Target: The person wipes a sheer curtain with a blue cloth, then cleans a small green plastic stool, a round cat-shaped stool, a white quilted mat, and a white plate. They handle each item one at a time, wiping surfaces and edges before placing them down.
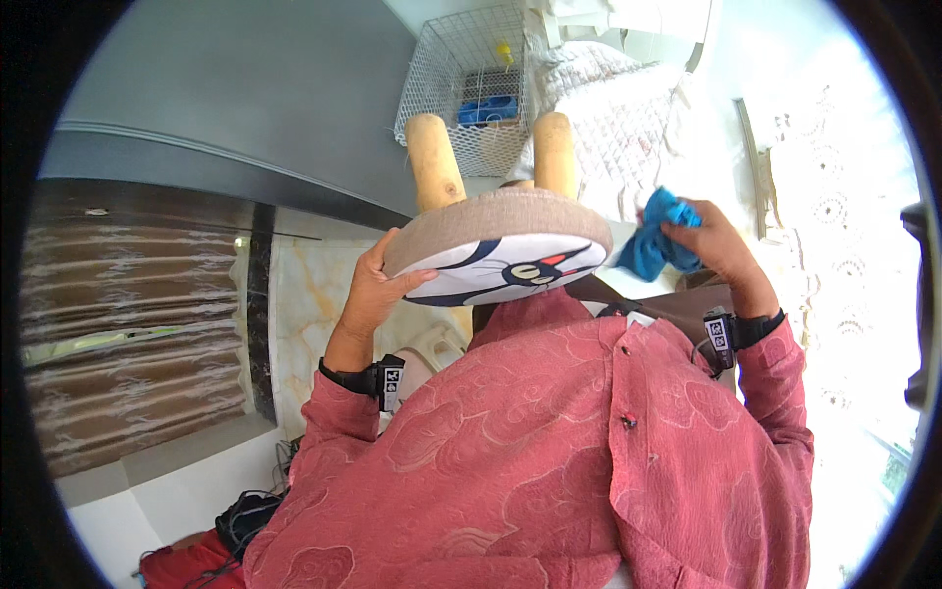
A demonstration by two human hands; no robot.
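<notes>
A small round padded stool (508, 221) is tipped on its side in front of my chest. Its wooden legs point away from me, and its white seat with a printed black cat faces me. My left hand (383, 283) grips the left rim of the seat, thumb on the printed face. Right of the stool, my right hand (710, 235) holds a crumpled blue cloth (659, 239), slightly apart from the seat's edge. One leg (436, 166) and another leg (554, 154) show clearly; a further one is mostly hidden behind the seat.
Beyond the stool stands a white wire cage (464, 81) with a blue object (489, 110) inside. Beside it lies a quilted white cover (611, 125). A brown patterned curtain (140, 331) hangs at left. Cables and a red item (191, 563) lie at lower left.
</notes>
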